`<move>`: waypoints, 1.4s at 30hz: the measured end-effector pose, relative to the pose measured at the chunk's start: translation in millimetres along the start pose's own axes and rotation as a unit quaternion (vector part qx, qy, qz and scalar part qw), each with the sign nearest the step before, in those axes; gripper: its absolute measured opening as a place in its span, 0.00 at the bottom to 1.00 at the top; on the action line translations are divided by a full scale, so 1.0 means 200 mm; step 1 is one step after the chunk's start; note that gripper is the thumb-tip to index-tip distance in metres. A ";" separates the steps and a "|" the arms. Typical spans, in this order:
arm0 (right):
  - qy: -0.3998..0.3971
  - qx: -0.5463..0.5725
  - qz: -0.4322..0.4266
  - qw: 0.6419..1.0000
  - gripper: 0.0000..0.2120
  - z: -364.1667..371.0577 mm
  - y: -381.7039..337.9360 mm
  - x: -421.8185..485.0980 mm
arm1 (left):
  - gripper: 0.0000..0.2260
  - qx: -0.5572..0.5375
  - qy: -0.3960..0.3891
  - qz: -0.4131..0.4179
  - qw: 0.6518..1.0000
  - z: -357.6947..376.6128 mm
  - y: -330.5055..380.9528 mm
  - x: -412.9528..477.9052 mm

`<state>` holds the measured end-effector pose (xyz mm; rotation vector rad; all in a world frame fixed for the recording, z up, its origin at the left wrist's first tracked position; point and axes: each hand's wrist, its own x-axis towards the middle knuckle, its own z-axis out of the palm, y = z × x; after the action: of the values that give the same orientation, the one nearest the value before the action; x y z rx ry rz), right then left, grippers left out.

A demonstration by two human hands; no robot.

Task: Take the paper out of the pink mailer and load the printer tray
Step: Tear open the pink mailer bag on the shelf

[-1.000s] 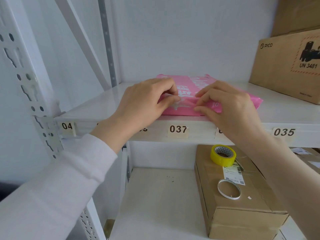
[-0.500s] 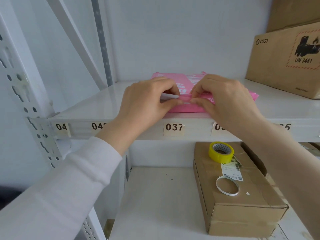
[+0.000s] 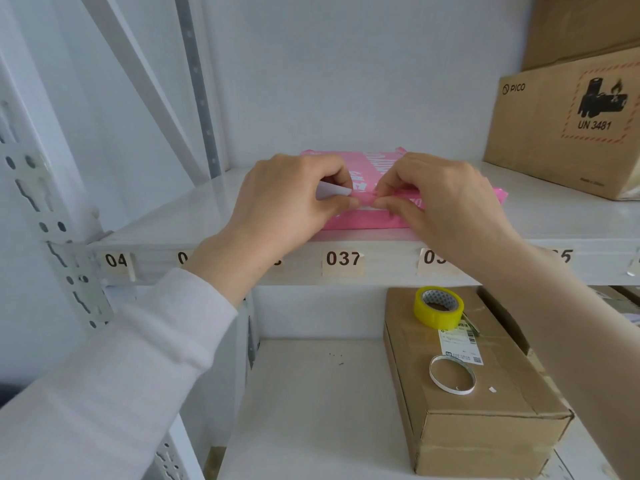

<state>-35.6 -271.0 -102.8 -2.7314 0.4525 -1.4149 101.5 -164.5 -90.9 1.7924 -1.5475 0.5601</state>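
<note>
A pink mailer (image 3: 367, 164) with white print lies flat on the upper white shelf (image 3: 173, 223), above the label 037. My left hand (image 3: 287, 206) pinches the mailer's near flap between thumb and fingers, and a pale strip of the flap's inner side shows beside the fingertips. My right hand (image 3: 440, 199) pinches the same flap just to the right, fingertips almost touching the left hand's. Both hands cover most of the mailer's front edge. The paper inside is hidden. No printer is in view.
A brown PICO carton (image 3: 568, 123) stands at the shelf's right end. On the lower shelf a cardboard box (image 3: 485, 410) carries a yellow tape roll (image 3: 439, 307) and a thin white ring (image 3: 452, 374). A perforated upright (image 3: 52, 220) stands at left.
Both hands have drawn closer together on the mailer's flap. A pale strip of the flap's inside now shows by my left fingertips. The view has shifted slightly.
</note>
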 end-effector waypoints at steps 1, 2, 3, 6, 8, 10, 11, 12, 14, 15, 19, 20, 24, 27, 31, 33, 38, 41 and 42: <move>0.003 -0.005 -0.001 1.000 0.05 0.00 0.00 0.00 | 0.07 0.000 0.002 0.001 1.000 0.00 0.00 0.00; 0.008 -0.012 -0.003 1.000 0.06 0.01 0.00 0.00 | 0.08 0.003 0.003 0.003 1.000 0.00 0.00 0.00; 0.014 -0.021 -0.008 1.000 0.06 0.02 0.00 -0.01 | 0.08 0.006 0.004 0.005 1.000 0.00 0.00 0.00; 0.032 -0.043 -0.022 0.998 0.06 0.03 -0.01 -0.02 | 0.08 0.010 0.009 0.007 1.000 0.01 -0.01 0.01; 0.042 -0.045 -0.030 0.998 0.06 0.04 -0.01 -0.03 | 0.10 0.012 0.012 0.012 1.000 0.00 -0.01 0.01; 0.044 -0.043 -0.028 0.998 0.06 0.03 -0.01 -0.02 | 0.11 0.012 0.010 0.016 1.000 0.00 -0.01 0.02; 0.043 -0.041 -0.024 0.998 0.06 0.02 -0.01 -0.02 | 0.11 0.011 0.008 0.018 1.000 -0.01 0.00 0.02; 0.041 -0.038 -0.021 0.998 0.06 0.02 -0.02 -0.01 | 0.11 0.010 0.007 0.018 1.000 -0.01 0.00 0.03; 0.041 -0.037 -0.019 0.998 0.06 0.01 -0.03 -0.01 | 0.10 0.010 0.007 0.020 1.000 -0.02 0.00 0.03; 0.042 -0.035 -0.016 0.998 0.06 0.01 -0.03 -0.01 | 0.09 0.010 0.003 0.019 1.000 -0.02 0.00 0.03; 0.039 0.022 -0.003 0.999 0.08 0.02 0.00 -0.04 | 0.11 -0.010 -0.006 0.008 1.000 -0.02 0.00 0.03; 0.038 0.036 0.002 0.999 0.09 0.02 0.00 -0.05 | 0.11 -0.013 -0.009 0.004 1.000 -0.02 0.00 0.03; 0.064 0.039 0.011 0.997 0.10 0.04 0.00 -0.05 | 0.11 -0.010 -0.017 -0.007 1.000 -0.02 0.01 0.03; 0.063 0.033 0.022 0.997 0.12 0.06 -0.02 -0.02 | 0.11 -0.015 -0.020 -0.009 1.000 -0.03 0.01 0.03; 0.053 -0.001 0.017 0.998 0.10 0.06 -0.03 -0.02 | 0.10 -0.018 -0.032 -0.012 0.999 -0.03 0.00 0.02; 0.063 -0.015 0.009 0.998 0.10 0.06 -0.03 -0.02 | 0.10 -0.014 -0.034 -0.011 0.999 -0.03 0.00 0.01; 0.100 -0.027 -0.016 0.995 0.12 0.07 -0.03 -0.03 | 0.15 -0.002 -0.014 -0.019 1.000 -0.02 0.01 0.01; 0.126 -0.036 -0.031 0.991 0.10 0.09 -0.03 -0.03 | 0.14 0.013 -0.005 -0.016 1.000 -0.01 0.01 0.01; 0.134 -0.040 -0.036 0.990 0.09 0.10 -0.03 -0.03 | 0.13 0.015 -0.003 -0.015 1.000 -0.01 0.01 0.01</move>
<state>-22.3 -265.3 -118.1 -2.6511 0.4338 -1.8322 99.7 -164.5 -88.9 1.8388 -1.5209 0.5663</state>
